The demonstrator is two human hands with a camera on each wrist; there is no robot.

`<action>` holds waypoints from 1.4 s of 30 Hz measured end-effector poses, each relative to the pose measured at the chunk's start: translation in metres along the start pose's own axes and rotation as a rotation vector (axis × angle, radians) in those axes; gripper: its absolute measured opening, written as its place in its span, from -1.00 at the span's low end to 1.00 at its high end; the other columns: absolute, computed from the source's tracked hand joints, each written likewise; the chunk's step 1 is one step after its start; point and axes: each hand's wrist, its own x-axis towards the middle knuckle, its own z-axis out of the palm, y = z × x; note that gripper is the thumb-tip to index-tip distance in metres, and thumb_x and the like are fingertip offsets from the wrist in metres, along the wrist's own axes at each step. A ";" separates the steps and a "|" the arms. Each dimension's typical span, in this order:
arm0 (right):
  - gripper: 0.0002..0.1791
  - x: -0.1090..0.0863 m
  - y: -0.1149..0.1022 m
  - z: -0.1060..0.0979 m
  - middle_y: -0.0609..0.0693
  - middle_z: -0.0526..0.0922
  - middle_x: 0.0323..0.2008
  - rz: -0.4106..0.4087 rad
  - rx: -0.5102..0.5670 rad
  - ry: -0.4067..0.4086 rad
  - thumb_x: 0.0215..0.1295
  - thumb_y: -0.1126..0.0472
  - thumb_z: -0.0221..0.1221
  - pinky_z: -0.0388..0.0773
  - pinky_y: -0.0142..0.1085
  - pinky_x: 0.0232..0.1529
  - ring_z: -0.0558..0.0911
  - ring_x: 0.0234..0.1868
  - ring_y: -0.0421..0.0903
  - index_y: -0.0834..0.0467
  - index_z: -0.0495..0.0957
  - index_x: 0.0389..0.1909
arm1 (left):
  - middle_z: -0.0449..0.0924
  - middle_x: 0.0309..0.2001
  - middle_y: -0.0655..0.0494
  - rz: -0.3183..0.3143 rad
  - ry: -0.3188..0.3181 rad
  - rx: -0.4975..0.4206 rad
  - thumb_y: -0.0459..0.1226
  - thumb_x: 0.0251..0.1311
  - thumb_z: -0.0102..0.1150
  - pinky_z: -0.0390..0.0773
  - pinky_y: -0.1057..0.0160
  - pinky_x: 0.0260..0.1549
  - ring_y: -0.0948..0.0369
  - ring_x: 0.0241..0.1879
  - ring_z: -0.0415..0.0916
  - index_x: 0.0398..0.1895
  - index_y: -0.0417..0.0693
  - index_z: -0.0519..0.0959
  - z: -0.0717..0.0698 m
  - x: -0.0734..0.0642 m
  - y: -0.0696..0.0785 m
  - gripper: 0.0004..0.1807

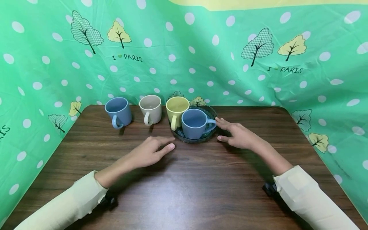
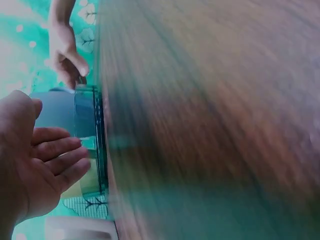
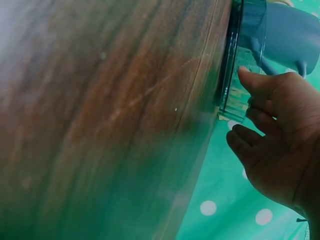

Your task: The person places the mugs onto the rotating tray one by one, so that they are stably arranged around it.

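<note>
A clear, dark-tinted glass dish [image 1: 185, 140] sits toward the back of the table. A blue mug [image 1: 192, 128] stands in it with its handle to the right, and a yellow mug [image 1: 172, 112] stands at its left side, partly behind the blue one. My left hand [image 1: 149, 152] hovers low at the dish's front left, fingers extended and holding nothing. On the other side my right hand [image 1: 238, 135] reaches to the dish's right rim, fingertips close to the blue mug's handle. In the right wrist view, its thumb overlaps the glass wall [image 3: 234, 80].
Left of the dish, a white mug [image 1: 154, 111] and a second blue mug [image 1: 122, 113] stand in a row on the dark wooden table [image 1: 184, 191]. A green dotted cloth [image 1: 189, 38] hangs behind the table and along both sides.
</note>
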 end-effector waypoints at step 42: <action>-0.20 -0.011 -0.006 0.003 0.20 0.18 0.80 -0.028 -0.004 -0.025 0.67 0.11 0.32 0.22 0.39 0.74 0.12 0.83 0.27 0.20 0.24 0.77 | 0.87 0.02 -0.32 -0.393 0.314 -0.432 -0.09 0.76 0.15 0.81 0.34 -0.19 0.21 -0.10 0.87 0.13 -0.40 0.73 -0.043 -0.002 -0.038 -0.54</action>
